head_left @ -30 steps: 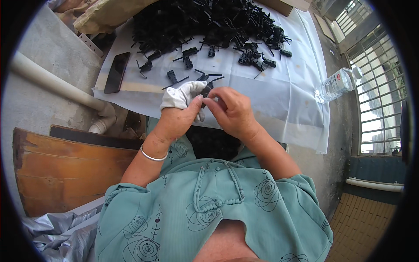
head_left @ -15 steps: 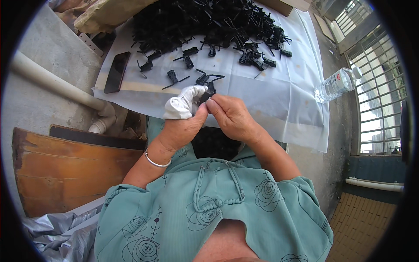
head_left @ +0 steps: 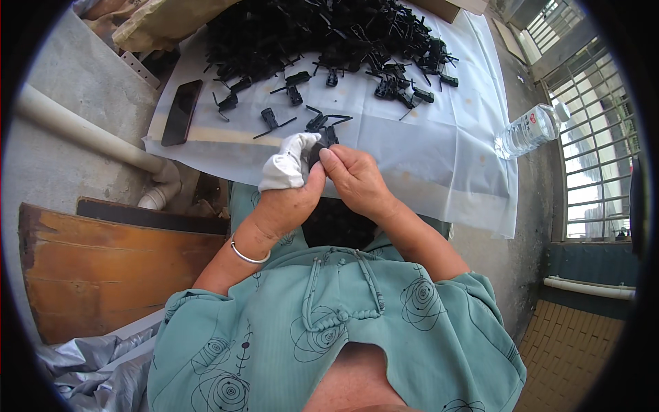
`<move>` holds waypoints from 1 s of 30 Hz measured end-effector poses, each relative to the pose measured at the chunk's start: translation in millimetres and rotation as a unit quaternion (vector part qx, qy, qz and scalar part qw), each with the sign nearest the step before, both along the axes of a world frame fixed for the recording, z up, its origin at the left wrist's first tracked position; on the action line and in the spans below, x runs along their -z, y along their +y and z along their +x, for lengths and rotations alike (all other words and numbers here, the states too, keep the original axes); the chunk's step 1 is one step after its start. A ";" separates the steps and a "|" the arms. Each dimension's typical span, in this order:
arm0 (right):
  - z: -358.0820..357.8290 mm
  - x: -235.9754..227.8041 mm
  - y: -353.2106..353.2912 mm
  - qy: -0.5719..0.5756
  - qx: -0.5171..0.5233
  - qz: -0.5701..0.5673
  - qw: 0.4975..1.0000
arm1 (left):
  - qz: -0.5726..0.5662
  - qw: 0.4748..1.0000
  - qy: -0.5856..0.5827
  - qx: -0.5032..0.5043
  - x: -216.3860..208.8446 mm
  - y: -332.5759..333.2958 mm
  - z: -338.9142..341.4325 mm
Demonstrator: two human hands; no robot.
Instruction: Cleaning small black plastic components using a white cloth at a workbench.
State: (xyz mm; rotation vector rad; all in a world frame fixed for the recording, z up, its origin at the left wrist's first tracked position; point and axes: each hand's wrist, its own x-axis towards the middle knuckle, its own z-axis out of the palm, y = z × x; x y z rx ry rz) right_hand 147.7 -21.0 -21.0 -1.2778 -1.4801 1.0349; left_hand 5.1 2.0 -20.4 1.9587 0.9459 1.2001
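Between my two hands, at the near edge of the covered table, is a small black plastic part point(head_left: 330, 136). My left hand point(head_left: 295, 180), with white cloth point(head_left: 285, 165) over its fingers and a bangle at the wrist, grips it from the left. From the right, my bare right hand point(head_left: 357, 177) pinches it with thumb and fingers. The fingers hide much of its lower end. Just beyond lies another black plastic part with thin arms point(head_left: 316, 123), and a similar one point(head_left: 269, 119) rests to its left.
A big heap of black parts point(head_left: 309, 41) covers the table's far side. A dark phone point(head_left: 182, 112) lies at the left edge, and a water bottle point(head_left: 528, 130) stands at the right on the white plastic sheet point(head_left: 473, 185). A wooden board point(head_left: 117, 268) is at lower left.
Both hands stay together around the black part. My right thumb and fingers have shifted slightly left and up on it.
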 end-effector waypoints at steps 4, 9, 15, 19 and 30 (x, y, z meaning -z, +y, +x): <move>14.4 -26.8 -1.1 -0.204 -0.057 -0.032 0.977 | -0.216 0.961 -0.158 0.067 -8.6 6.4 -12.2; 23.6 -3.0 1.2 -0.132 -0.030 0.175 0.975 | -0.286 0.946 -0.135 0.076 -19.5 3.2 -9.9; 16.0 -11.6 2.3 -0.006 -0.032 0.011 0.999 | -0.353 0.908 -0.121 0.190 -26.0 -3.3 -13.8; 14.2 -12.0 2.1 0.042 -0.051 -0.014 0.998 | -0.344 0.911 -0.123 0.189 -22.3 -5.0 -10.3; 6.0 -3.6 -2.1 -0.070 -0.077 -0.004 0.995 | -0.070 0.992 0.087 0.066 -13.5 -8.0 -3.8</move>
